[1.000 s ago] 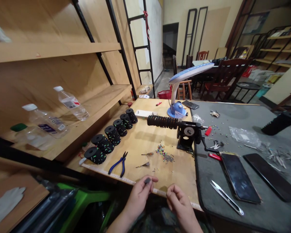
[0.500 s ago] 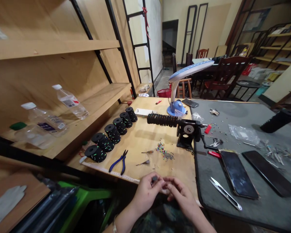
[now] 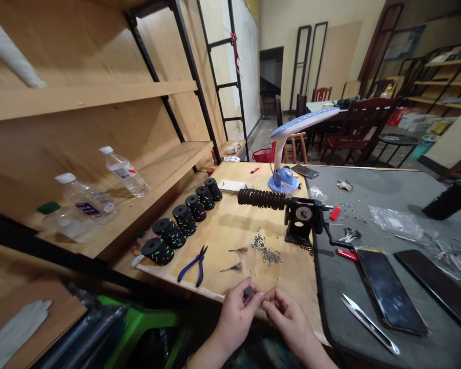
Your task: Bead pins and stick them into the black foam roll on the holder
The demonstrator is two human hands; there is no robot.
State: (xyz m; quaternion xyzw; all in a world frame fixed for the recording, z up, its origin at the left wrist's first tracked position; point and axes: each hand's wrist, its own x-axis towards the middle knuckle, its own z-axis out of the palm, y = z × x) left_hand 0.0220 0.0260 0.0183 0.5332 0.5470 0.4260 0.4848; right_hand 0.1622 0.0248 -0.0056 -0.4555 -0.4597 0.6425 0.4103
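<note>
My left hand (image 3: 236,312) is closed in a pinch on a small dark piece (image 3: 248,292) at the near edge of the wooden table (image 3: 230,230). My right hand (image 3: 288,318) is closed too, its fingertips pressed against the left hand's fingertips; what it holds is too small to make out. Both hands hover over a ruler (image 3: 184,282) lying along the table's front edge. Just beyond them lie a heap of coloured beads and pins (image 3: 265,250) and two small feathered bits (image 3: 234,266).
Blue-handled pliers (image 3: 194,264) and a row of black spools (image 3: 184,218) lie to the left. A hand-crank winder (image 3: 301,220) stands mid-table by a blue desk lamp (image 3: 288,148). Thread snips (image 3: 369,323), two phones (image 3: 388,292) and a red lighter (image 3: 346,254) rest on the grey mat. Bottles (image 3: 125,171) sit on the shelf.
My hands have come together from about a hand's width apart; fingertips now meet around the small dark piece. The view has shifted slightly downward.
</note>
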